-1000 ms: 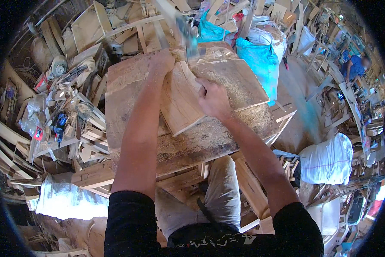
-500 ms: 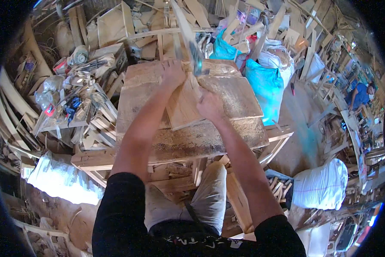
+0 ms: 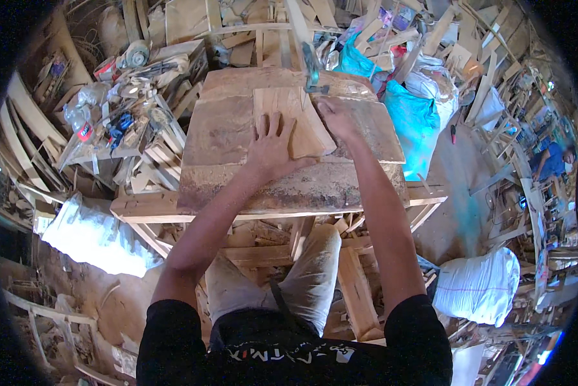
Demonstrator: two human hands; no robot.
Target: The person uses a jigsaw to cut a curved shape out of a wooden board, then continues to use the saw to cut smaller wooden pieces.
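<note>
A person in a black shirt and pale trousers leans over a worn wooden workbench, both bare forearms reaching forward from the lower edge. The left hand lies flat with fingers spread, pressing on the near left part of a pale wooden board that rests on the benchtop. The right hand touches the same board at its right edge, fingers curled around the edge; how firmly it grips cannot be told. One board is under the two hands; it may be more than one piece laid together, but the seam is not clear.

Just beyond the right hand, one hammer with a blue-green handle lies on the far part of the bench, apart from both hands. To the right of the right hand stand two bright blue sacks, with a white one behind them. Another white sack sits lower right, beside the right elbow. Left of the left hand, a low side table is heaped with small tools, bottles and offcuts, too many and too tangled to count. White plastic sheeting lies below the left forearm. A second person in blue works far off to the right. Scrap timber crowds every side of the bench.
</note>
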